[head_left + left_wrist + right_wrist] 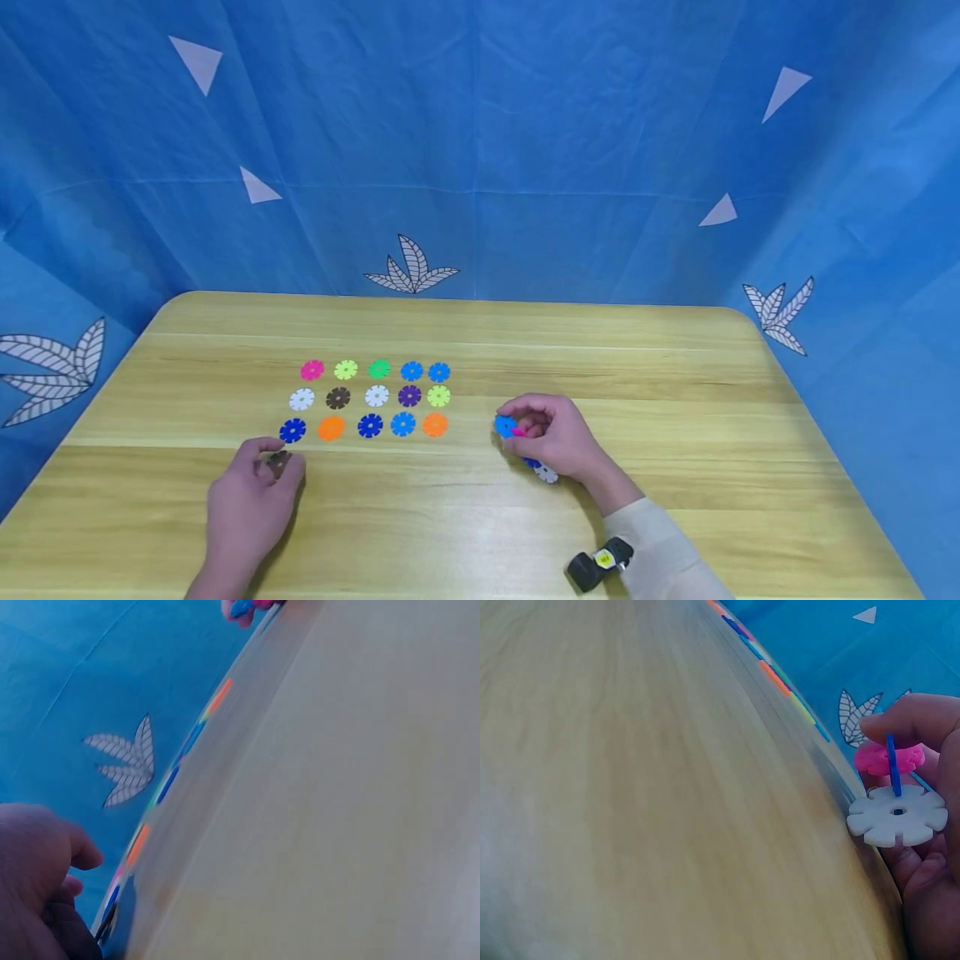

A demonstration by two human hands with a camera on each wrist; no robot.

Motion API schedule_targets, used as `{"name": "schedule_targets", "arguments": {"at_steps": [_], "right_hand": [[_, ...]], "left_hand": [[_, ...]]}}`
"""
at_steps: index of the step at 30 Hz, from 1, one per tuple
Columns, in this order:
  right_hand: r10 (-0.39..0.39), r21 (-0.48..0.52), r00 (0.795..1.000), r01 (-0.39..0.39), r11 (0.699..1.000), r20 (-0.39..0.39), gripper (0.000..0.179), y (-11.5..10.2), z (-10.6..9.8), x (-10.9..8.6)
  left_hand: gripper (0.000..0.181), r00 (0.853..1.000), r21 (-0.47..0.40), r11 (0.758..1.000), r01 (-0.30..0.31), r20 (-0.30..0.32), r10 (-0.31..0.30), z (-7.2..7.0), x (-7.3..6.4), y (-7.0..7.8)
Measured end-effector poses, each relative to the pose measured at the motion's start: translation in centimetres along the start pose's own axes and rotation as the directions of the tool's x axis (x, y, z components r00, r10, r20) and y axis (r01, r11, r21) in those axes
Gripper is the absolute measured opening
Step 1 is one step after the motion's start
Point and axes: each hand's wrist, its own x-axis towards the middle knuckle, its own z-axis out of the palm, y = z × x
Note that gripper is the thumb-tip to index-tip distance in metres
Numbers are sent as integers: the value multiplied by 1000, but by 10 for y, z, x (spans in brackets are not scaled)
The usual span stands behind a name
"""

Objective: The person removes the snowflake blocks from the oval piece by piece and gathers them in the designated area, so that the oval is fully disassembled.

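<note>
My left hand (251,504) is low over the table at the left, pinching a brown notched plastic disc (279,463) between thumb and fingers. In the left wrist view that disc shows only as a thin tilted edge. My right hand (562,435), right of centre, grips several notched discs slotted together. Among them are a light blue disc (505,426), a pink disc (909,759), a dark blue disc (892,761) and a white disc (897,831). The dark blue one stands edge-on into the white one. Fingers partly hide the pink and blue discs.
Left of centre, loose discs lie in three rows, among them a pink disc (312,370), a green disc (379,369) and an orange disc (435,425). A black device (600,562) is at the right sleeve. A blue curtain (480,150) hangs behind the wooden table (420,533).
</note>
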Motion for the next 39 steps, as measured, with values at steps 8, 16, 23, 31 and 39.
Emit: {"name": "schedule_targets", "arguments": {"at_steps": [8,16,23,31,39], "right_hand": [[12,13,1000,-12,1000,-23,35,31,-1,4],[7,61,997,-2,998,-78,27,34,0,5],[-23,37,993,28,999,-114,20,34,3,7],[-72,31,996,74,997,-53,15,33,3,5],[-150,31,988,151,988,-34,22,34,5,3]], "left_hand": [[20,996,-105,991,-88,2,89,16,-11,23],[18,976,-246,960,-136,133,173,33,-19,43],[19,954,-291,942,-167,195,229,49,-18,56],[19,933,-297,934,-199,234,273,66,-18,71],[17,901,-366,904,-222,278,334,83,-20,87]]}}
